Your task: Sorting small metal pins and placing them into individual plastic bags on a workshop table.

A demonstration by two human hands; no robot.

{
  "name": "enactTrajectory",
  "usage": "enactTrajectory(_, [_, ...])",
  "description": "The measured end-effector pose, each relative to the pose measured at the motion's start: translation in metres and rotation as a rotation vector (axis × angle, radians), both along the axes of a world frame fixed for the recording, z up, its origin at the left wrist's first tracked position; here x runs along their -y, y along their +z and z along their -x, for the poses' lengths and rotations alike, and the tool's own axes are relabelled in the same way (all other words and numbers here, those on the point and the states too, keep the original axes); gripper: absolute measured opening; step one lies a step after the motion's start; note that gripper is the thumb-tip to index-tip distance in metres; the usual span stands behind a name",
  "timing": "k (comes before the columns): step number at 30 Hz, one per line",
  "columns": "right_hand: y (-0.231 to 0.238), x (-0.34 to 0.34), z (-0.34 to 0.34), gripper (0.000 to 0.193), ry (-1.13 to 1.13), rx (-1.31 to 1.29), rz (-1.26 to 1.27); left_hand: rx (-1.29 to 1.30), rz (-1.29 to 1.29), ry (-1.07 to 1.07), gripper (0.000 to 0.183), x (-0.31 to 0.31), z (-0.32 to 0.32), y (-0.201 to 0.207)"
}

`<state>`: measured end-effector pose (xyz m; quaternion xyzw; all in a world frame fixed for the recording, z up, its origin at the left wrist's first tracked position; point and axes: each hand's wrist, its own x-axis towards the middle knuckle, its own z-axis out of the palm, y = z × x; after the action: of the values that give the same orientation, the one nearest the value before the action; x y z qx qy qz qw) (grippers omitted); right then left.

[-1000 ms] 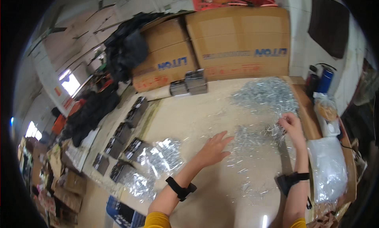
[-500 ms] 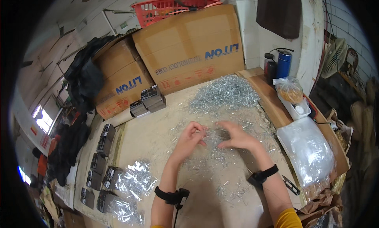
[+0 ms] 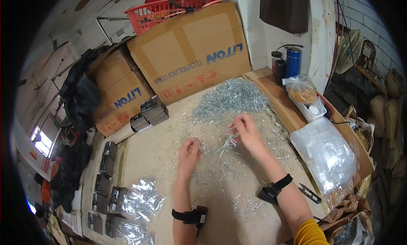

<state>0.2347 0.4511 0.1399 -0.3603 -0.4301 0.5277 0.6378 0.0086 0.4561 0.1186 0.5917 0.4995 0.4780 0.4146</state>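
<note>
A heap of thin silvery metal pins (image 3: pixel 233 98) lies at the far side of the tabletop, with many loose pins (image 3: pixel 220 171) strewn nearer to me. Just in front of the heap, my right hand (image 3: pixel 249 132) is closed, fingers bent down around a small bunch of pins (image 3: pixel 230 139). My left hand (image 3: pixel 189 156) hovers to its left over the scattered pins, its fingers curled together; whatever they hold is too small to make out. Each wrist wears a black strap with a small device.
Small dark boxes (image 3: pixel 101 185) and clear plastic bags (image 3: pixel 144 198) sit at left. Large cartons (image 3: pixel 190 50) stand at the back, a stack of small boxes (image 3: pixel 152 110) before them. At right are a plastic bag stack (image 3: pixel 324 151), a white tray (image 3: pixel 311 111) and thread snips (image 3: pixel 310 194).
My hands have moved apart: the right went up toward the heap and its spread fingers closed, while the left shifted left and slightly down. The view has turned slightly.
</note>
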Motion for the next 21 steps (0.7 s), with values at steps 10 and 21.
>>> enactTrajectory(10, [0.002, -0.001, -0.003, 0.013, -0.104, 0.053, 0.098, 0.656, 0.108, -0.099, 0.024, 0.002, 0.011, -0.008])
enactTrajectory(21, [0.007, -0.001, -0.018, 0.029, 0.01, 0.048, -0.181, 0.212, -0.161, 0.064, 0.033, 0.006, 0.024, 0.013])
